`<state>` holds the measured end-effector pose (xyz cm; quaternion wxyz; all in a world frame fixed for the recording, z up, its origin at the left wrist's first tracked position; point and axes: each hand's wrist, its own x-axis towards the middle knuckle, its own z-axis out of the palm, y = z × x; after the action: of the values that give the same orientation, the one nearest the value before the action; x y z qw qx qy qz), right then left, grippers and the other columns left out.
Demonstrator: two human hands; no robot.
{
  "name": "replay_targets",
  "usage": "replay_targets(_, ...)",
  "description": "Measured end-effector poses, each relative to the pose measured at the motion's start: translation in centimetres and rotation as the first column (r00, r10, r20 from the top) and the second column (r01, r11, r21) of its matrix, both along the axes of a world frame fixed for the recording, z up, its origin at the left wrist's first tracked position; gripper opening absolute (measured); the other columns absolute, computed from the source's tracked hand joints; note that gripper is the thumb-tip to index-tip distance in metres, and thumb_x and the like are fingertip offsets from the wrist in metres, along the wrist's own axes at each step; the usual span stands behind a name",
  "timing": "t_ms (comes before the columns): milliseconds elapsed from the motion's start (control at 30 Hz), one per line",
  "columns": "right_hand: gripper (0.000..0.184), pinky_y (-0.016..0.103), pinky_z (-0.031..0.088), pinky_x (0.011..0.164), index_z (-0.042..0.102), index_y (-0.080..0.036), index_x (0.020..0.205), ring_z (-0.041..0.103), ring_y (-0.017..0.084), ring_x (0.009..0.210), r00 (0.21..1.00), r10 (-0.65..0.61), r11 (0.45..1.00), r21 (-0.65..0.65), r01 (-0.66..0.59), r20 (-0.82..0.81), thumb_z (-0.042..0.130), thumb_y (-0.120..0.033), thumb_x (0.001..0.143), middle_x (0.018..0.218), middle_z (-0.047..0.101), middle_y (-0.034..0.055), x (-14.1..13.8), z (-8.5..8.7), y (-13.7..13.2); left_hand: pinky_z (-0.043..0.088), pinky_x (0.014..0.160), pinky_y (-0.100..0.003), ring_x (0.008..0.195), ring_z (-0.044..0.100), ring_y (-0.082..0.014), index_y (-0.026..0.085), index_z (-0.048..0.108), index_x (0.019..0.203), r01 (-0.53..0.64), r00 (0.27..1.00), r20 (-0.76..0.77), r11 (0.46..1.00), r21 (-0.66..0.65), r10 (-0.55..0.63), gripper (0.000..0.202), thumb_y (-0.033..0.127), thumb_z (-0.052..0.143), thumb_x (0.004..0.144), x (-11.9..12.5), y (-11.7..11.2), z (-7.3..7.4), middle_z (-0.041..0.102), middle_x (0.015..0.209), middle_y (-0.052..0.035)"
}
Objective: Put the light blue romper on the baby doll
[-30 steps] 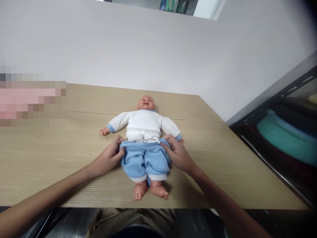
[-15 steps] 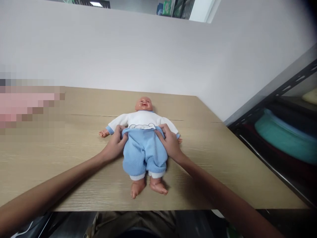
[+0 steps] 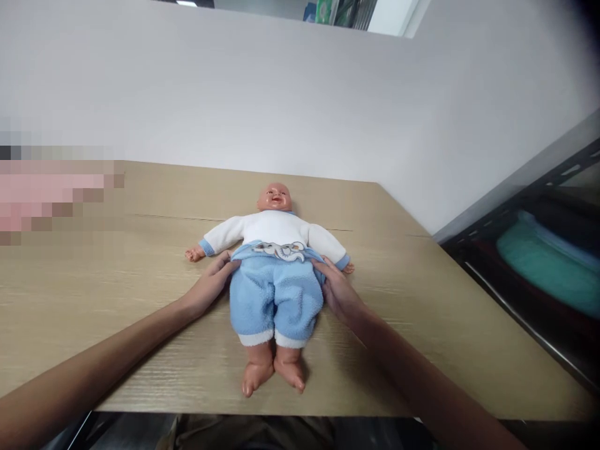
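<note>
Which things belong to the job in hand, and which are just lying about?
In the job:
- trousers, between left hand and right hand
- doll, wearing them
- white top, also worn

Lying about:
- teal thing on the rack
- green thing beyond the wall

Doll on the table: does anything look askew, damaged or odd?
Yes: at the waist of the doll, the printed cloth above the blue trousers is bunched and creased instead of lying flat. No spill or damage shows. A pixelated patch covers part of the left side.
</note>
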<state>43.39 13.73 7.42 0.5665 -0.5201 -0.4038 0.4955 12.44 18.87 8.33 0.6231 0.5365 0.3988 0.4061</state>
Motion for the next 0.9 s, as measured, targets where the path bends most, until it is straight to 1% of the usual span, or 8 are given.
replay_targets(167,0.039,0.047,0.057,0.112,0.075,-0.03,0.109,0.072,0.03,0.112,0.996,0.037,0.994,0.098,-0.045,0.082,0.084,-0.063,0.09,0.109,0.08,0.003,0.6,1.2,1.6,0.052,0.11,-0.044,0.118,0.071,-0.0321,0.023,0.074,0.118,-0.005,0.994,0.107,0.996,0.09,-0.005,0.048,0.063,0.086,0.094,0.8,2.4,-0.1,0.08,0.119,-0.0081)
replay_targets(267,0.037,0.042,0.057,0.098,0.07,-0.028,0.092,0.065,0.027,0.095,0.976,0.069,0.984,0.149,-0.101,0.207,0.086,-0.062,0.089,0.093,0.07,0.0005,1.1,1.9,1.7,0.048,0.114,-0.043,0.122,0.068,-0.0325,0.024,0.075,0.117,0.047,0.996,0.075,0.991,0.128,-0.057,0.044,0.061,0.085,0.095,0.6,3.5,0.3,0.077,0.119,-0.0086)
replay_targets(400,0.037,0.038,0.049,0.084,0.063,-0.027,0.084,0.054,0.023,0.083,0.92,0.056,0.965,0.215,-0.15,0.389,0.084,-0.057,0.093,0.083,0.056,-0.0019,1.5,3.1,0.7,0.049,0.095,-0.037,0.101,0.063,-0.0262,0.023,0.071,0.098,0.1,0.995,-0.012,0.959,0.266,-0.1,0.038,0.059,0.082,0.097,0.0,3.6,1.6,0.068,0.1,-0.0035)
replay_targets(500,0.032,0.04,0.048,0.091,0.062,-0.027,0.087,0.057,0.025,0.089,0.816,0.029,0.93,0.284,-0.235,0.578,0.076,-0.054,0.099,0.089,0.059,-0.0001,1.5,5.1,1.0,0.045,0.084,-0.033,0.09,0.058,-0.0218,0.022,0.07,0.099,0.168,0.98,-0.171,0.885,0.433,-0.103,0.039,0.06,0.079,0.1,0.1,3.9,3.3,0.063,0.094,-0.0005)
replay_targets(567,0.027,0.043,0.05,0.101,0.068,-0.027,0.093,0.063,0.028,0.1,0.754,0.104,0.903,0.256,-0.345,0.649,0.076,-0.052,0.098,0.098,0.068,0.0023,1.3,6.6,2.2,0.044,0.082,-0.032,0.088,0.056,-0.0207,0.021,0.071,0.099,0.236,0.956,-0.273,0.835,0.497,-0.107,0.04,0.061,0.079,0.101,0.5,4.6,4.6,0.062,0.092,0.0003)
replay_targets(633,0.028,0.045,0.05,0.112,0.074,-0.028,0.108,0.068,0.031,0.118,0.754,0.214,0.882,0.208,-0.422,0.621,0.078,-0.053,0.096,0.113,0.076,0.0041,1.1,7.5,3.9,0.044,0.081,-0.031,0.088,0.056,-0.02,0.021,0.069,0.098,0.268,0.947,-0.29,0.836,0.479,-0.138,0.043,0.063,0.079,0.1,1.0,5.5,5.4,0.062,0.093,0.0006)
replay_targets(733,0.04,0.048,0.049,0.122,0.076,-0.03,0.121,0.069,0.033,0.13,0.833,0.22,0.91,0.201,-0.363,0.507,0.08,-0.058,0.094,0.124,0.079,0.0043,0.9,6.9,5.5,0.042,0.075,-0.03,0.084,0.056,-0.0191,0.022,0.069,0.102,0.26,0.96,-0.192,0.908,0.33,-0.205,0.047,0.067,0.082,0.097,1.3,6.3,5.4,0.061,0.092,0.0005)
replay_targets(900,0.043,0.05,0.053,0.115,0.072,-0.027,0.093,0.068,0.031,0.107,0.898,0.045,0.987,0.117,-0.106,0.437,0.083,-0.069,0.09,0.102,0.074,0.0039,1.5,2.4,3.4,0.049,0.089,-0.038,0.097,0.062,-0.0269,0.023,0.071,0.101,0.142,0.982,-0.155,0.967,0.212,-0.111,0.041,0.061,0.084,0.094,0.0,5.1,2.6,0.069,0.101,-0.0049)
